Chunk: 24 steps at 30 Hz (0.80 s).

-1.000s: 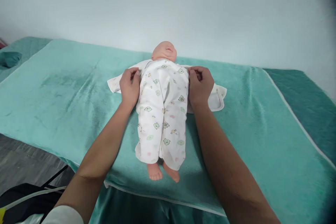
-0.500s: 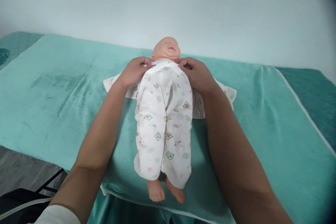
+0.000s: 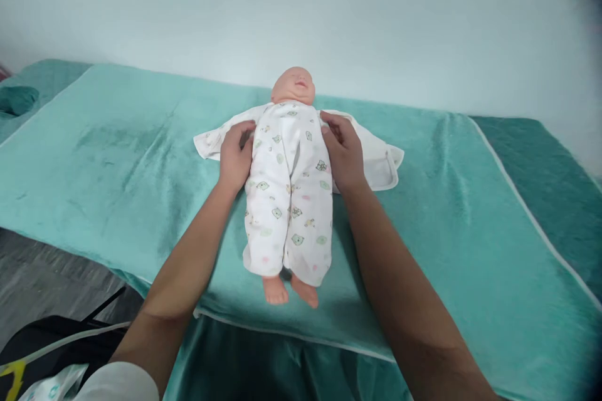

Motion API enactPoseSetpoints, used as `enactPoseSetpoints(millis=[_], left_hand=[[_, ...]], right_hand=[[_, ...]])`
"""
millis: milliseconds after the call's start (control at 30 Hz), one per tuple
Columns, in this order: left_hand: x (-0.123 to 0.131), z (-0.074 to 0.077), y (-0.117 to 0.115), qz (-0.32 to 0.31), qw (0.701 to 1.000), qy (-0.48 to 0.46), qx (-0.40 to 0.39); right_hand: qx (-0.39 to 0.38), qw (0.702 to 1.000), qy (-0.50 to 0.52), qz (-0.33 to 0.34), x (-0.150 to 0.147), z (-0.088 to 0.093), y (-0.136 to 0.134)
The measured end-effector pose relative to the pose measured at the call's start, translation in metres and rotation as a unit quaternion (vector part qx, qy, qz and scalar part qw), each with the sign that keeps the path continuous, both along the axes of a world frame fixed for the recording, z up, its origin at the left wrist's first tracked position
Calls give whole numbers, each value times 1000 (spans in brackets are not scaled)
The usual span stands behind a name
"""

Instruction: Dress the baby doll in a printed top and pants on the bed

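A baby doll [image 3: 294,86] lies on its back, head toward the wall and bare feet toward me. White baby trousers [image 3: 289,200] printed with small green animals cover it from neck to ankles. A white shirt [image 3: 376,160] is spread out on both sides, partly beneath the doll. My left hand [image 3: 236,155] is at the left edge of the trousers, thumb and fingers parted, fingertips against the cloth. On the opposite edge rests my right hand [image 3: 345,147], its thumb on the cloth and its fingers apart. The doll's arms are hidden.
A green plush cover [image 3: 141,156] with pale piping lies over the table, which meets a pale wall [image 3: 301,6]. A darker green piece [image 3: 531,163] shows at the right. At the lower left are a black bag-like object [image 3: 51,338] and a pale tube [image 3: 70,339].
Both hands have left the trousers' upper corners by the neck and come down along the sides. My view has drawn back a little. More of the shirt shows on the right.
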State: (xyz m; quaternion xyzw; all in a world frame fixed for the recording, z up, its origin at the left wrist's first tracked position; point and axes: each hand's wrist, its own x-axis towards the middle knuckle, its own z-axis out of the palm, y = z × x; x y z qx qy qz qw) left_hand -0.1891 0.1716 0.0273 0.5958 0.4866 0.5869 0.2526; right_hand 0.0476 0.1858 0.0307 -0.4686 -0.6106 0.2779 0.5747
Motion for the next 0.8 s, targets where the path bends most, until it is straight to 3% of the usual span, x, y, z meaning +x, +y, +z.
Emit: enactPoseSetpoints(millis=[200,267,333,500,633,800], left_hand=[[-18,-18,-157,2,997,16,-74],[-20,-24,-197,-28,996,40,-81],[-19,-29,-222,-42,992,88,-82],[-10,-31,-235,-34,979,183,-85],[-3,-23,-236,-21,990,115,-79],[1,-12,-255,-41,998,39,-41]], right_hand=[[26,995,-85,40,-11,-6,-152],[39,993,-100,47,-17,-12,-197],[53,990,-125,42,-24,-16,-230],[56,963,-263,12,-43,-8,-263],[33,929,-369,-4,-55,2,-261],[67,928,-368,-7,-62,2,-251]])
